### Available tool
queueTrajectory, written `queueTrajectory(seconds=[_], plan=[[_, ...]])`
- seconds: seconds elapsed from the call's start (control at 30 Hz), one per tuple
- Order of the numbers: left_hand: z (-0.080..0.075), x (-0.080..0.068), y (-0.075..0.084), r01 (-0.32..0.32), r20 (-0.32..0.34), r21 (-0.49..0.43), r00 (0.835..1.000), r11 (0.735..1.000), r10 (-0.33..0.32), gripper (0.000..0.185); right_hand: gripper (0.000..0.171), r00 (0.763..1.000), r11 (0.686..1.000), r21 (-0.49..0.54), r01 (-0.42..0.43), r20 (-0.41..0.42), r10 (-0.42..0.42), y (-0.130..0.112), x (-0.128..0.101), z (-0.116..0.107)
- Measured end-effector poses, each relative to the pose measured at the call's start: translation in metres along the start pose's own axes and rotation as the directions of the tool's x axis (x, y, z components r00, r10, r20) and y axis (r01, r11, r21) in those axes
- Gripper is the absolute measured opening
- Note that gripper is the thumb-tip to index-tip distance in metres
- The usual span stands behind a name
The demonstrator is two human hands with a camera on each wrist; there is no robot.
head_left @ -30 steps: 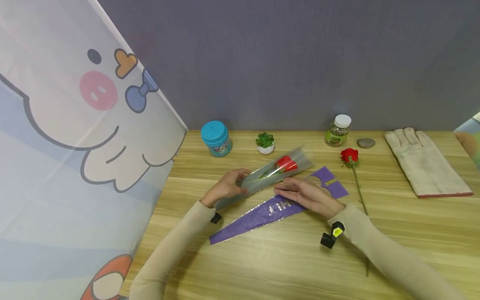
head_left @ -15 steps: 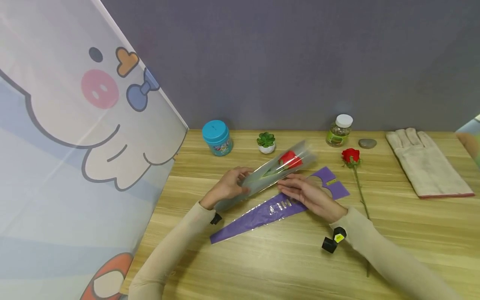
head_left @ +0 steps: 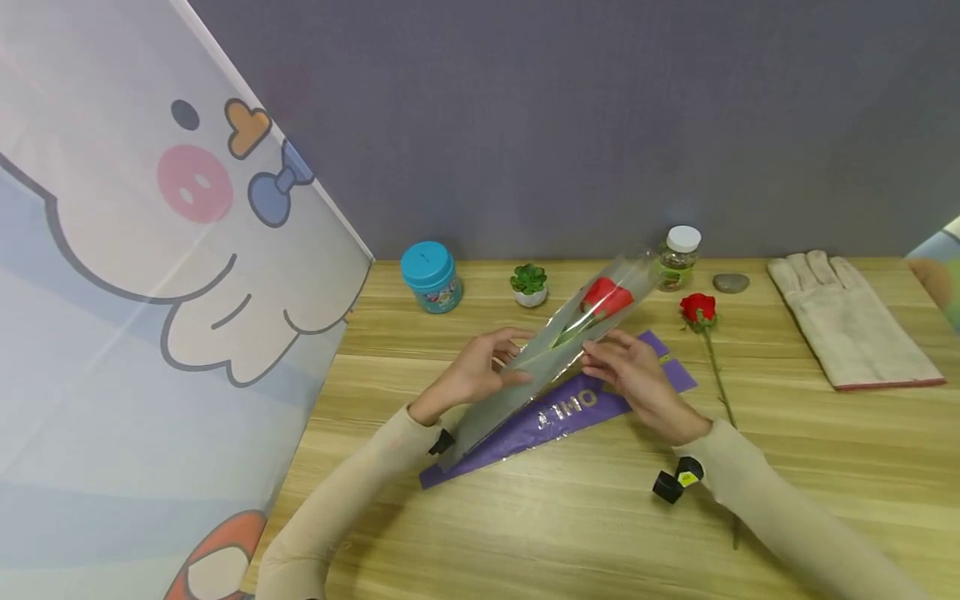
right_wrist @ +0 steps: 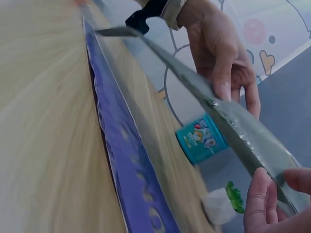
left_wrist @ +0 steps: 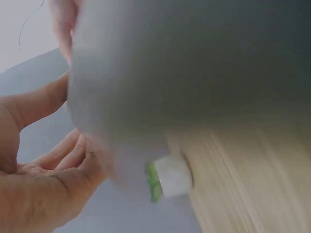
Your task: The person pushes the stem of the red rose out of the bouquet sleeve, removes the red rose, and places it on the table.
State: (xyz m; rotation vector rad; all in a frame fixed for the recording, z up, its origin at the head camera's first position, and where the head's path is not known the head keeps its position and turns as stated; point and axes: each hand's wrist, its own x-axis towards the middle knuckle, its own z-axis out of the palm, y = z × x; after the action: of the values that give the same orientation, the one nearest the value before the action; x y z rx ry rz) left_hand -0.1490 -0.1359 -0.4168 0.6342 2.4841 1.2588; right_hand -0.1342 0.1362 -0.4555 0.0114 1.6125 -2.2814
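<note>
clear plastic sleeve [head_left: 551,354], long and cone-shaped, held slanting above a wooden surface [head_left: 570,517] by a person's two hands. inside the sleeve lies a red rose [head_left: 604,297], its bloom near the wide upper end, its green stem running down towards the narrow tip. the tip sits low at the person's left, close over the surface; the wide end rises towards the back right.

the left hand [head_left: 480,371] grips the sleeve about midway, fingers curled over its top edge and thumb beneath. the right hand [head_left: 637,379] pinches the sleeve further up, just below the bloom, fingertips closed on its near edge. both arms wear beige sleeves with a small black device at each wrist.

flat on the surface under the clear sleeve lies a purple sleeve [head_left: 558,417] with silver lettering, pointing the same way.

just right of the hands a second red rose [head_left: 699,310] lies bare on the surface, its stem running towards the person. along the back edge, from left to right, stand a teal tin [head_left: 431,277], a small potted succulent [head_left: 529,285], a jar with a white lid [head_left: 677,257], partly behind the sleeve's wide end, and a grey stone [head_left: 731,282]. a pale work glove [head_left: 847,321] lies flat at the far right. a cartoon-printed cloth [head_left: 150,292] hangs at the left, and a grey wall stands behind.

the left wrist view is blurred.
</note>
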Motion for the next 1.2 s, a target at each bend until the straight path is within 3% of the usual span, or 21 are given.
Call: queueTrajectory(seconds=[0.33,0.6,0.83,0.97,1.2], plan=[[0.026,0.005,0.018,-0.087,0.006,-0.191,0.996,0.978,0.09,0.054,0.03,0.992,0.993,-0.025,0.114,-0.06,-0.116,-0.015,-0.012,-0.007],[0.046,0.01,0.024,-0.113,0.018,-0.27,0.992,0.956,0.122,0.052,0.031,0.978,0.983,-0.066,0.173,-0.109,-0.179,-0.02,-0.021,-0.012],[0.057,0.011,0.027,-0.111,0.013,-0.341,0.992,0.934,0.122,0.054,0.031,0.968,0.976,-0.021,0.219,-0.121,-0.22,-0.022,-0.025,-0.018],[0.061,0.01,0.027,-0.076,0.031,-0.386,0.995,0.919,0.096,0.056,0.031,0.961,0.968,0.017,0.25,-0.13,-0.246,-0.028,-0.026,-0.024],[0.068,0.0,0.025,-0.019,0.083,-0.376,0.995,0.926,0.055,0.055,0.036,0.959,0.954,0.131,0.27,-0.13,-0.254,-0.048,-0.026,-0.043]])
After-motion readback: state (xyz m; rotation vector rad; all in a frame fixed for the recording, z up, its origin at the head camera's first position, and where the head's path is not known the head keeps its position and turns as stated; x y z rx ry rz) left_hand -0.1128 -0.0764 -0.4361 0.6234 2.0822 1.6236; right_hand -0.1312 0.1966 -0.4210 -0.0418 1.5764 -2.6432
